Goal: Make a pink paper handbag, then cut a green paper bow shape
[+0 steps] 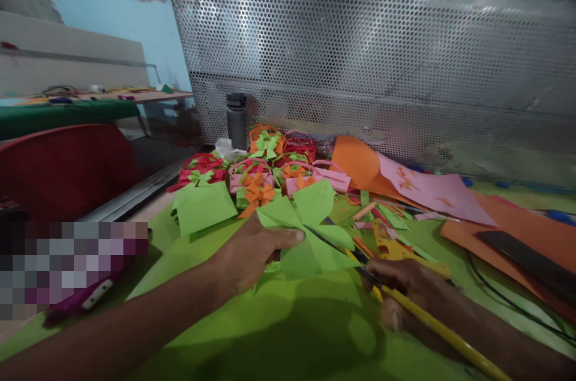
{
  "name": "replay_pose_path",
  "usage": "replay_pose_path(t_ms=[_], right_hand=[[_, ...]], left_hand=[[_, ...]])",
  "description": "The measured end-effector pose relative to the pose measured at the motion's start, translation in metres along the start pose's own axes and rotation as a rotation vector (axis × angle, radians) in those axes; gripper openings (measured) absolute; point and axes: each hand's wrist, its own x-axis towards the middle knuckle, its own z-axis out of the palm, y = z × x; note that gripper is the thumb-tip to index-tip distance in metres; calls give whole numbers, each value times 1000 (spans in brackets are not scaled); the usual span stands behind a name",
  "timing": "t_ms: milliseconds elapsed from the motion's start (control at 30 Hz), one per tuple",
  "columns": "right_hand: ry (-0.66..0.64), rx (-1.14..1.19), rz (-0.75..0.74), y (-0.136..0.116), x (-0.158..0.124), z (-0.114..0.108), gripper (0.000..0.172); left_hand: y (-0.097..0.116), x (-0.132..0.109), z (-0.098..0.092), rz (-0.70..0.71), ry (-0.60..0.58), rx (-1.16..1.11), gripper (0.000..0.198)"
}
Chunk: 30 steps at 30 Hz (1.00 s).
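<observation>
My left hand [245, 252] pinches a green paper flower [310, 207] with broad petals, its thumb lying on top near the centre. In my right hand [407, 288] is a pair of scissors [364, 267], with dark blades and some yellow showing near the fingers. One blade reaches across the flower toward its middle, between petals. A long yellow rod [441, 327], perhaps a pencil, runs from the right hand to the bottom edge. Behind the left hand lies a green paper piece [204, 207].
Several small paper bags with bows, including a red one [204, 171], stand behind the hands. A grey bottle [236, 123] stands near the perforated metal panel [360, 51]. Paper scraps [391, 216], orange sheets [355, 165], a pink sheet [432, 189] and a dark phone-like slab [526, 261] lie to the right.
</observation>
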Motion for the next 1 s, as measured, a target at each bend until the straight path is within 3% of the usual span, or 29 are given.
replay_pose_path(t_ms=[300,467,700,800,1000], right_hand=[[-37,85,51,-9,-1,-4,39],[-41,74,61,-9,-1,-3,42],[-27,8,39,-6,-1,-3,38],[-37,-40,30,-4,-2,-3,36],[-18,-14,-51,2,-1,-4,36]], left_hand=[[1,0,1,0,-64,-119,25],[3,-3,2,-14,-36,-85,22],[4,-3,2,-24,-55,-55,12],[1,0,-1,16,-7,-14,15],[-1,0,-3,9,-28,-34,18]])
